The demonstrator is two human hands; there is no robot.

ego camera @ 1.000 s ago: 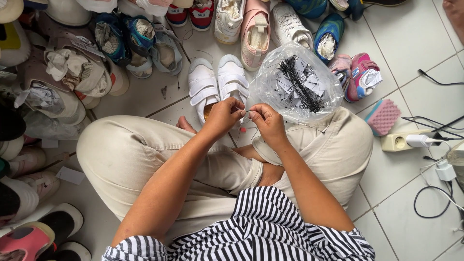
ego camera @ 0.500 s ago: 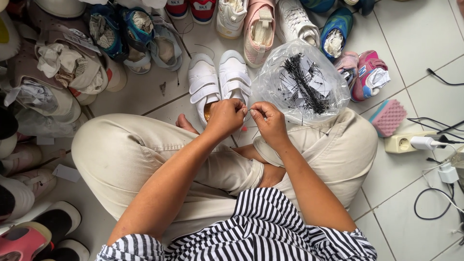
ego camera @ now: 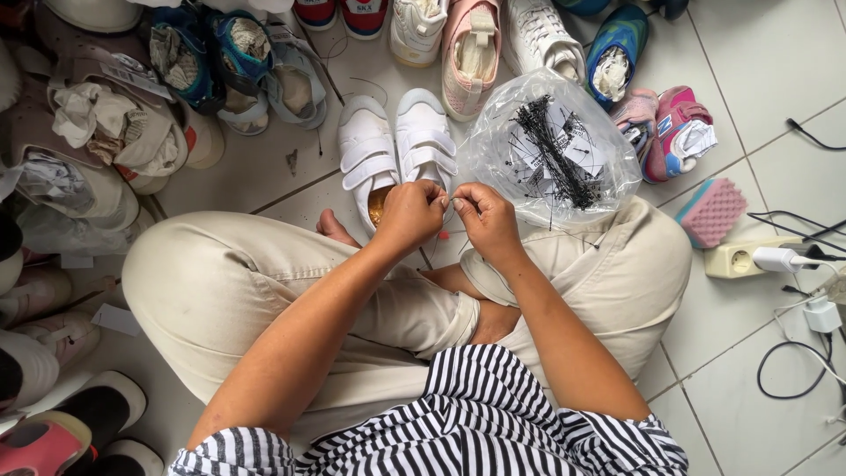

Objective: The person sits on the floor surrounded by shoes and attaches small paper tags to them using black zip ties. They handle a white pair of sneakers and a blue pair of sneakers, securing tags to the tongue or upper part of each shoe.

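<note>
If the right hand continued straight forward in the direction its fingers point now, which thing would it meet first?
The right hand points up-left toward the left hand, nearly touching it, so that comes first. Beyond it lie the white strap shoes, though depth is hard to judge.

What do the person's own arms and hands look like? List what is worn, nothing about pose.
Both forearms are bare from above the elbow down. The left hand and right hand wear no gloves; no rings, watch or bracelets show. The fingernails look short and unpainted. At the upper arms sits a black-and-white striped top. Light beige trousers cover the crossed legs.
</note>
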